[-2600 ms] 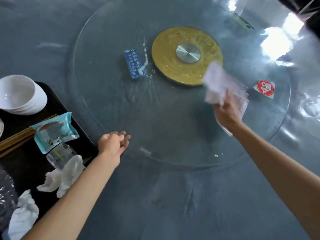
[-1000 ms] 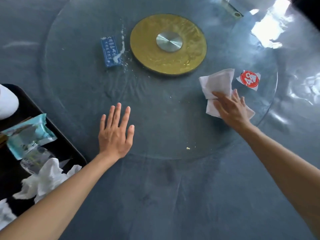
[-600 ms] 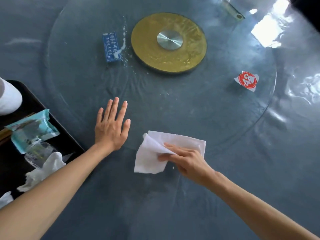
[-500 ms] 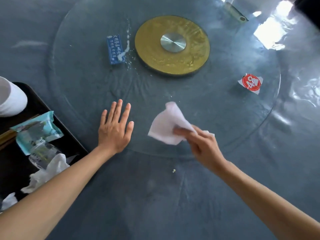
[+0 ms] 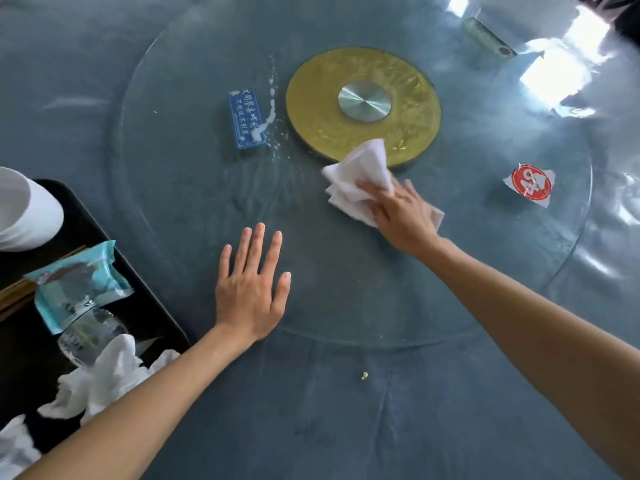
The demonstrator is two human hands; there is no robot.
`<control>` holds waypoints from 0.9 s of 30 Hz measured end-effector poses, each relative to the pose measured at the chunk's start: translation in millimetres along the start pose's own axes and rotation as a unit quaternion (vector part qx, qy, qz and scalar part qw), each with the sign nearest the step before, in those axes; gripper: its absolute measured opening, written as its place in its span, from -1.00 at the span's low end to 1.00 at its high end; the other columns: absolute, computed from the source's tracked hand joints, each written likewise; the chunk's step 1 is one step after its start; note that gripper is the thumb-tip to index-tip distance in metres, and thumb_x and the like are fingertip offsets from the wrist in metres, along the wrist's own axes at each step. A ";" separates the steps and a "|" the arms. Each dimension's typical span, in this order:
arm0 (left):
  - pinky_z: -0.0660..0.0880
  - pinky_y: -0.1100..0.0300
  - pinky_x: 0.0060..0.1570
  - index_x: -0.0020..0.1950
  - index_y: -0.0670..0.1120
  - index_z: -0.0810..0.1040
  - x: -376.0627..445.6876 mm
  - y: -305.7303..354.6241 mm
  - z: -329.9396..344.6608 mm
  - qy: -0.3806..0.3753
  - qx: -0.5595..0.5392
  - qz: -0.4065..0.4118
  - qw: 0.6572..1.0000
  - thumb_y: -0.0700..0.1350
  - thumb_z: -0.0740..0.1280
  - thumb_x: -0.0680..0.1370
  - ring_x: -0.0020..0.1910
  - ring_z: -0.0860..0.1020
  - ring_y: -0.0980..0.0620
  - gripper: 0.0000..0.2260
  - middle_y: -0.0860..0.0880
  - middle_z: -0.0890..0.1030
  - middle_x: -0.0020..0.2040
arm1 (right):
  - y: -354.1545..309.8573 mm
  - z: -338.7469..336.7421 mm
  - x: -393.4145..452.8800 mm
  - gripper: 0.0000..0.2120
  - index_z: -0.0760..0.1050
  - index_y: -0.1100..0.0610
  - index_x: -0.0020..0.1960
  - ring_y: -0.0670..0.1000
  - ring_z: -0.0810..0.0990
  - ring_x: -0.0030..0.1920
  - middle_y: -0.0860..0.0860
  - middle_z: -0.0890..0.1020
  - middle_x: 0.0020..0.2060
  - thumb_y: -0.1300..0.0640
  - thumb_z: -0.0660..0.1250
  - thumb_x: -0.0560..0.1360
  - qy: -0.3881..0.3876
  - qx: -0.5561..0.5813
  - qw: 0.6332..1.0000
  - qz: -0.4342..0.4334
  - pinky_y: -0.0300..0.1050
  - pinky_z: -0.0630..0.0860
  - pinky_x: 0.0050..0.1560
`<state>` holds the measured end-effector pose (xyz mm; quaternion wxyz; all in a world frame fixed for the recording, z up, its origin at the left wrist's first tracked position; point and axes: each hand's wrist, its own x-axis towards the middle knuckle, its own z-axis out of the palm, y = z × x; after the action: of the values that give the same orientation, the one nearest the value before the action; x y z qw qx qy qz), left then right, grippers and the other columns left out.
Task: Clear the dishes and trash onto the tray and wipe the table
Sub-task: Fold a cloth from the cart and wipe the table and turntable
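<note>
Pressing white cloth (image 5: 356,181) flat, right hand (image 5: 403,216); left hand (image 5: 251,289) splayed on glass.

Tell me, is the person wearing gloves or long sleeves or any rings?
No gloves. Both the left hand and the right hand are bare, and both forearms are bare as far as the picture shows, with no sleeves. No rings, watch or bracelets show.

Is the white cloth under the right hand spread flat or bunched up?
Bunched up. The white cloth shows several folds and a raised peak, and the right hand presses its near part onto the glass turntable.
</note>
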<state>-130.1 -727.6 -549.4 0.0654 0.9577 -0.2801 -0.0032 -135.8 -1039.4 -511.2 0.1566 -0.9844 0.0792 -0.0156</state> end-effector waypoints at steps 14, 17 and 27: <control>0.05 -0.14 0.55 0.63 -0.19 0.05 -8.1 15.3 -10.8 -0.026 -0.027 -0.020 0.999 0.07 -0.05 0.64 0.63 -0.01 -0.10 -0.40 -0.13 0.04 0.65 | -6.6 -10.3 -97.0 -0.38 0.46 0.07 0.50 0.21 0.51 0.43 0.10 0.30 0.60 0.23 0.10 0.46 0.016 0.043 0.981 -0.187 -0.01 0.60 0.18; 0.05 -0.14 0.55 0.63 -0.19 0.03 -15.0 38.7 -9.8 -0.025 -0.043 -0.052 0.997 0.08 -0.05 0.64 0.63 -0.05 -0.11 -0.39 -0.14 0.00 0.65 | 25.2 -18.3 -22.1 -0.49 0.25 -0.23 0.58 0.02 0.46 0.47 -0.25 0.26 0.58 0.03 0.10 0.64 0.086 0.040 0.992 -0.086 0.08 0.46 0.42; 0.11 -0.16 0.51 0.57 -0.12 0.28 27.5 -39.9 -29.7 0.004 -0.092 -0.142 0.986 0.13 -0.05 0.63 0.61 0.09 -0.14 -0.42 -0.12 0.18 0.62 | -4.9 4.5 112.1 -0.44 -0.04 -0.28 0.64 0.17 0.03 0.66 0.11 0.00 0.68 -0.29 -0.10 0.65 0.054 -0.036 0.994 0.084 0.17 0.22 0.55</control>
<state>-84.3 -705.4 -524.2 0.1532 0.9777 -0.1396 -0.0344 -24.1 -1051.4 -513.3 0.1170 -0.9769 0.1708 -0.0522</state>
